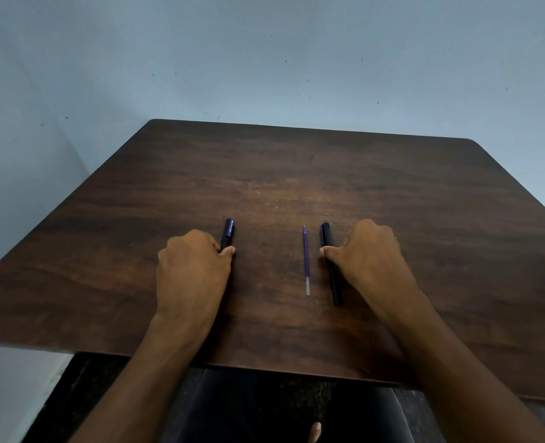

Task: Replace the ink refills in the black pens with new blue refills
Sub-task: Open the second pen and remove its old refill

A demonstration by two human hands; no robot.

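Two black pens lie on the dark wooden table (296,174). My left hand (191,270) rests on the left pen (228,233), fingers curled around its lower half, so only the capped upper end shows. My right hand (373,254) pinches the right pen (331,266) near its upper part with thumb and fingers; this pen lies flat, pointing away from me. Between the two pens a thin blue refill (306,259) lies alone on the wood, tip pointing away, untouched.
A pale blue wall stands behind and to the left of the table. The table's near edge (264,369) crosses just above my lap and dark trousers. Bare wood stretches beyond the pens to the far edge.
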